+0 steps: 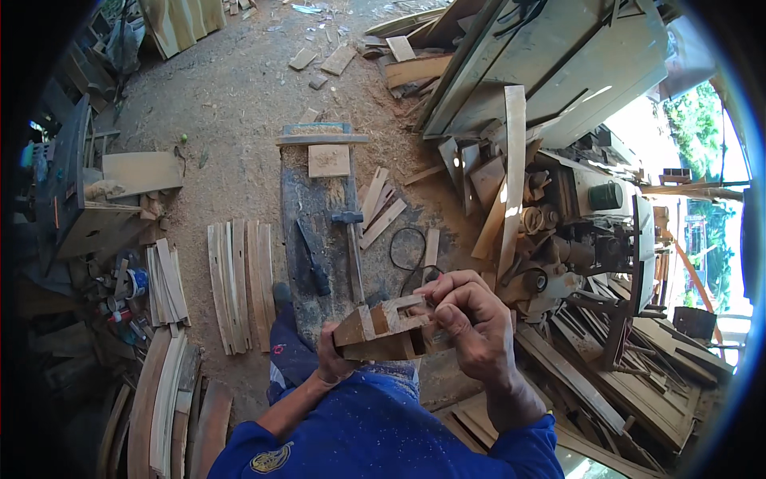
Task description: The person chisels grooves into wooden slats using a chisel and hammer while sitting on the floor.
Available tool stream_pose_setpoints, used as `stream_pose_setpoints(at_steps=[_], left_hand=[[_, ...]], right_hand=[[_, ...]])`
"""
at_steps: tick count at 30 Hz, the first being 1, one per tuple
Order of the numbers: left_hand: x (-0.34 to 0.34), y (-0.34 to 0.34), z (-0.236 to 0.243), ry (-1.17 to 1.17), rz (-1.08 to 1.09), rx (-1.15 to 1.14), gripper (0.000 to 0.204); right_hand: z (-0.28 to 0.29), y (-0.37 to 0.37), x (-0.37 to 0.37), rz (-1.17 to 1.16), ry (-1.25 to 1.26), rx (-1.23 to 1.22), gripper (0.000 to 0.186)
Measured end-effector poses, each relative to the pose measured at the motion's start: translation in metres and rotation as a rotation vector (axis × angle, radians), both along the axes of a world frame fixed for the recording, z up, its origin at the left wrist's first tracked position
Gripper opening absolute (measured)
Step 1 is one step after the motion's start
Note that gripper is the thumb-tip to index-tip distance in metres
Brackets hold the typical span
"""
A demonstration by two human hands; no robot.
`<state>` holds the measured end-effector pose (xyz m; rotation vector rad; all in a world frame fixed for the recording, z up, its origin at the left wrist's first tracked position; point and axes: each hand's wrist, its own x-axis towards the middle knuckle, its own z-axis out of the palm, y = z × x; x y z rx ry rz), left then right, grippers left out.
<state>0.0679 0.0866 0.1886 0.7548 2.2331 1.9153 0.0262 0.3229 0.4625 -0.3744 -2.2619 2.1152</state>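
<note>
The left hand [330, 358] is gripping a notched brown wooden block [377, 348] (slots cut, remainder unclear), the right hand [476, 329] curling at its right end, grasp uncertain.

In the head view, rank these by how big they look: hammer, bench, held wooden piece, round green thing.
1. Bench
2. Held wooden piece, probably enlarged by nearness
3. Hammer
4. Round green thing
</note>
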Motion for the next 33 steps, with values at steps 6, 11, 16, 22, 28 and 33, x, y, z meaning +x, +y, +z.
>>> stream_pose_setpoints(at_steps=[6,11,16,22,28,33], left_hand=[[0.006,-0.021,-0.01,0.063,-0.086,0.021,0.073],[0.012,-0.04,0.011,-0.048,-0.179,0.155,0.062],[0.018,-0.052,0.002,-0.012,-0.285,0.141,0.058],[0.021,-0.066,-0.01,-0.086,-0.224,0.166,0.06],[0.008,-0.063,0.029,-0.105,-0.221,0.135,0.064],[0.008,-0.064,0.02,-0.041,-0.167,0.0,0.063]], right_hand=[[-0.006,-0.012,0.017,0.037,-0.112,-0.626,0.023],[0.026,-0.019,0.039,0.257,-0.341,-0.465,0.025],[0.013,-0.014,0.054,0.504,-0.455,-0.34,0.024],[0.023,-0.011,0.051,0.373,-0.113,-0.2,0.029],[0.024,-0.025,0.043,0.569,0.214,0.218,0.056],[0.025,-0.055,0.041,0.396,0.303,0.432,0.064]])
